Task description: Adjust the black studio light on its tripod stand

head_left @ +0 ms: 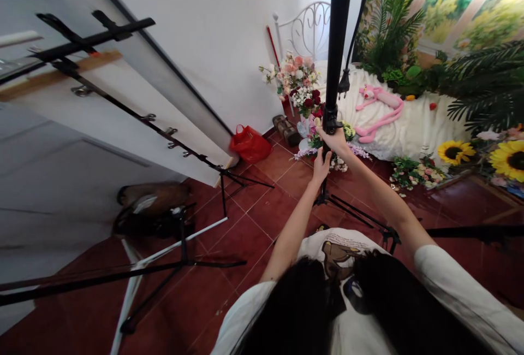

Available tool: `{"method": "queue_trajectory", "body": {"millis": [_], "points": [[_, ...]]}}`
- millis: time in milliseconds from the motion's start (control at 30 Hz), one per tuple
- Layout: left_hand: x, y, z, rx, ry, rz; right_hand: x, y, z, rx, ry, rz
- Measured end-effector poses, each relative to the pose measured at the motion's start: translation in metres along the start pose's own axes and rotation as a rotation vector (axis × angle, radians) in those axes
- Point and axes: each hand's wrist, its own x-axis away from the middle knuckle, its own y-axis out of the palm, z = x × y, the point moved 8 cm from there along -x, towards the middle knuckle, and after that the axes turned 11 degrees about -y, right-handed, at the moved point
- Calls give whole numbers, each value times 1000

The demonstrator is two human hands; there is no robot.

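The fingers of the right hand [334, 141] are clenched around the upright black pole [338, 43] just below its collar [331, 117], while those of the left hand [321, 166] grasp it slightly lower, above the spread legs [352, 210] at its foot. A two-pin plug [344, 82] hangs beside the pole above the right fingers, and artificial flowers [301, 74] cluster behind and beside both hands. Right of the fingers, a pink plush toy [380, 105] lies on rumpled cream cloth [417, 125]; to their left, a red bag [250, 145] sits on the tiled floor [262, 224].
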Motion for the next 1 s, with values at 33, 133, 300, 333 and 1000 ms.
{"method": "queue_trajectory", "body": {"millis": [33, 133, 300, 333, 1000], "points": [[-3, 1, 1, 13, -3, 10, -4, -1, -6, 4, -8, 5], [-9, 3, 1, 69, -12, 84, -10, -2, -24, 33, -39, 41], [-9, 6, -4, 137, -44, 151, -10, -5, -41, 70, -103, -66], [-8, 7, -4, 146, -49, 145, -7, -7, -41, 77, -123, -131], [1, -1, 7, 142, 28, 136, 69, -42, 64, 851, -200, -666]]}}
